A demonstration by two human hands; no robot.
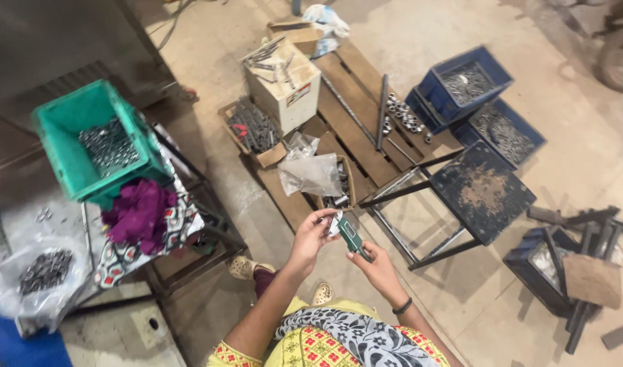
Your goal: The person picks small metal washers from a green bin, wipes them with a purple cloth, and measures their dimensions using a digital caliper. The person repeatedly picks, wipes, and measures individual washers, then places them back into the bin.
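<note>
The person's left hand (311, 234) pinches the top of a small dark-green gauge (350, 235), while the right hand (378, 266) grips its lower end from beneath. The tool is held in mid-air above the concrete floor (271, 224), just beside a black metal stool (481, 190) and near a wooden pallet (352, 129)

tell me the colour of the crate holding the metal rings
Teal green crate, seen in the head view.

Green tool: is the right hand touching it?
Touching. The head view shows the right hand wrapped around the lower end of the green tool, with the left hand pinching its upper end.
</note>
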